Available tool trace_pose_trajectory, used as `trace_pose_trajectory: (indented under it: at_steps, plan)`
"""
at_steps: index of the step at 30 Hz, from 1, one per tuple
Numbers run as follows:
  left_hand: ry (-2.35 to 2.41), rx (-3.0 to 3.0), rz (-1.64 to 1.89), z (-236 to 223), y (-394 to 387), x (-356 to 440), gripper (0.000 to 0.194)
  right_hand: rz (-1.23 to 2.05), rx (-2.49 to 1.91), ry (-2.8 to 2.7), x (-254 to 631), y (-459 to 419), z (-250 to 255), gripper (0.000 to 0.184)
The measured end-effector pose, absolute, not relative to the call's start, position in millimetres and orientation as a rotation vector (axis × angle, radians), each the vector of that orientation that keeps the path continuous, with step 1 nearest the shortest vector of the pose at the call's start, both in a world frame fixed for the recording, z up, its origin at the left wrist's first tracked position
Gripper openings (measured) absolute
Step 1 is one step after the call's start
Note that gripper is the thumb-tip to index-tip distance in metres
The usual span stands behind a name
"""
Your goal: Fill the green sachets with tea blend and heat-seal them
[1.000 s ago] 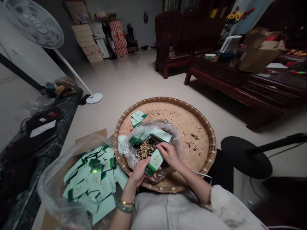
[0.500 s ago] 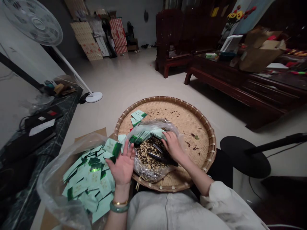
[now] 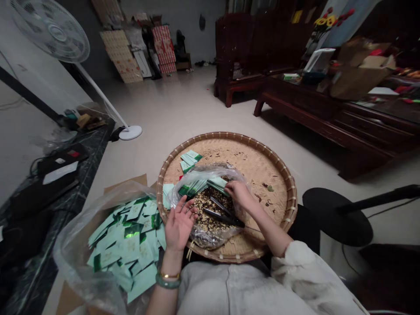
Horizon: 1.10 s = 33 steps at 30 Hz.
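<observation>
My left hand (image 3: 180,225) is palm up over the tray's left rim, its fingers loosely apart and nothing in it. My right hand (image 3: 241,196) has its fingertips pinched at the right end of a row of pale green paper packets (image 3: 201,186), on the edge of a packet. The row lies in an open clear plastic bag (image 3: 210,240) of mixed dark and pale dried bits (image 3: 203,208). Black-handled tongs (image 3: 221,214) rest on these bits. A round woven bamboo tray (image 3: 275,175) bears the bag. Several more packets (image 3: 190,158) lie near its far left rim.
At the left, a large plastic-lined box (image 3: 70,258) holds a heap of green packets (image 3: 138,245). A white standing fan (image 3: 131,132) is beyond it, beside a dark marble ledge (image 3: 95,159). A round black stand base (image 3: 337,214) and a dark wooden table (image 3: 311,109) are to the right.
The packet at my left fingers has left the hand, and the hand has moved right, from the heap towards the bag. My right fingers have closed at the row's end.
</observation>
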<state>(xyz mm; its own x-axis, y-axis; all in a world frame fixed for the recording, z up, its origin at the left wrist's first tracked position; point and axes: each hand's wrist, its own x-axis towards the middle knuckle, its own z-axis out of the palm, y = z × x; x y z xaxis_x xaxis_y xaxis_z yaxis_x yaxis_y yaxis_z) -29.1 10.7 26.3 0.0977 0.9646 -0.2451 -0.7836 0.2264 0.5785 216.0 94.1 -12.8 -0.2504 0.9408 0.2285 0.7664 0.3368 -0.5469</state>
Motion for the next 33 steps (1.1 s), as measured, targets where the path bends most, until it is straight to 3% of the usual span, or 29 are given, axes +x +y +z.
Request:
trace_pose_trajectory:
  at_steps: [13,20,23,26,30,33]
  plan:
    - [1.228,1.18,1.302,-3.2,18.7,-0.2,0.045,0.212,-1.449,-1.983,200.0,70.1,5.0,0.017]
    - [1.333,1.121,1.356,-8.4,21.7,6.5,0.061,0.425,-1.138,-1.93,197.0,58.8,18.5,0.021]
    - [1.415,1.151,1.375,-2.1,23.3,3.3,0.046,0.635,-1.068,-1.916,191.2,56.4,20.2,0.021]
    - [1.527,1.048,1.389,1.4,24.2,-2.0,0.023,0.646,-1.316,-1.773,186.9,57.5,9.5,0.023]
    - [1.507,0.759,1.437,3.4,24.1,-4.8,0.037,0.586,-1.546,-1.927,179.7,54.4,-10.3,0.044]
    - [1.375,0.564,1.472,8.3,22.9,-3.5,0.039,0.637,-1.466,-1.878,173.7,53.3,-16.3,0.04]
